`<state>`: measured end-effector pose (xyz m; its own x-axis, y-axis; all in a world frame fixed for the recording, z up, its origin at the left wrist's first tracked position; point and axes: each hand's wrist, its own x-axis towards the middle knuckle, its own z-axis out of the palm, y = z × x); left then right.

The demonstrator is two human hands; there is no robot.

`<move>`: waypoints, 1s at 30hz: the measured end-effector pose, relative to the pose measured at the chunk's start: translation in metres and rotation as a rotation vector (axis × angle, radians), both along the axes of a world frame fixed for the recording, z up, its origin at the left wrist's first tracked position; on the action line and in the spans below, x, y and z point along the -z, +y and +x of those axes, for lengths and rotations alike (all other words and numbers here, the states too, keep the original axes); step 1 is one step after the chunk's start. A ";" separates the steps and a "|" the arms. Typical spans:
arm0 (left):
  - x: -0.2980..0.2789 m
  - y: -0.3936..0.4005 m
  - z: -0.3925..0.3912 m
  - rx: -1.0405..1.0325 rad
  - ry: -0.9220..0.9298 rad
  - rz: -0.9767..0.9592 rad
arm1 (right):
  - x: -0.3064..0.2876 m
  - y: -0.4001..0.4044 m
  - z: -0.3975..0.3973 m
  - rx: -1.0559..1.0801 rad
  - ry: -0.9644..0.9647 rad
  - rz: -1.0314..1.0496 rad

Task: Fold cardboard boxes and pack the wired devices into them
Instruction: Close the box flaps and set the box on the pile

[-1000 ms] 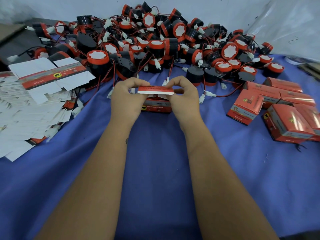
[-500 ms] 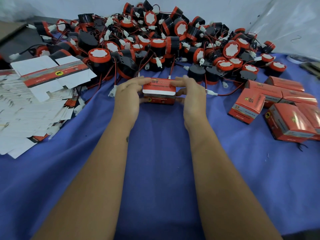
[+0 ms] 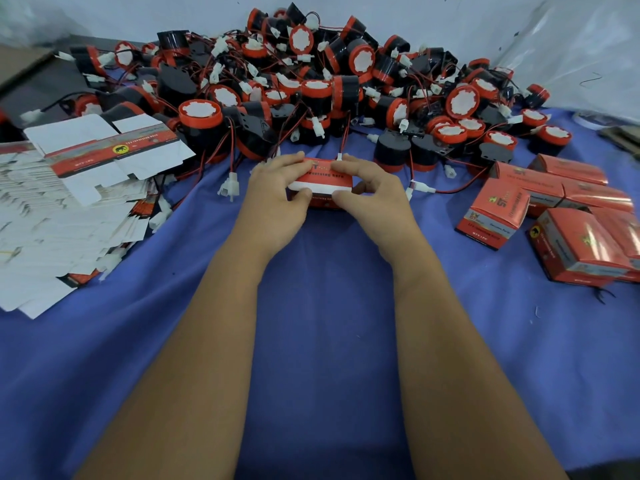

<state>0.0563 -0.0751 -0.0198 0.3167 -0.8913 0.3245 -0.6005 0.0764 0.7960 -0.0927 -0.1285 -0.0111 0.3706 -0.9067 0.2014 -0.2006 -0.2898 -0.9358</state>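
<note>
A small red cardboard box [image 3: 323, 183] with a white flap edge sits on the blue cloth [image 3: 322, 341] at the centre. My left hand [image 3: 275, 195] holds its left end, fingers over the top and thumb on the front flap. My right hand [image 3: 374, 192] holds its right end the same way. Behind the box lies a big pile of black and red wired devices [image 3: 311, 88] with white plugs on red and black wires. Whether a device is inside the held box is hidden.
A heap of flat unfolded box blanks [image 3: 69, 209] lies at the left, one printed blank [image 3: 110, 147] on top. Several folded red boxes [image 3: 568, 216] are grouped at the right. A loose white plug [image 3: 229, 188] lies just left of my left hand.
The box has gone from held up with its lid flap open to lower on the cloth, with the flap folded down. Both hands have moved down with it and now press on its top.
</note>
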 end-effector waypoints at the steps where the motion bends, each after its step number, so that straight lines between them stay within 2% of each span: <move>1: 0.000 0.000 0.000 -0.002 -0.017 -0.007 | 0.000 0.000 0.000 0.005 0.013 -0.018; 5: 0.001 0.001 -0.001 -0.041 -0.027 -0.050 | 0.001 -0.001 0.002 0.046 0.075 -0.086; 9: 0.000 0.000 -0.002 -0.031 -0.021 -0.086 | 0.001 -0.001 0.003 0.061 0.054 -0.093; 30: -0.004 0.003 -0.001 0.034 0.320 -0.119 | -0.001 0.003 0.006 0.088 -0.098 -0.041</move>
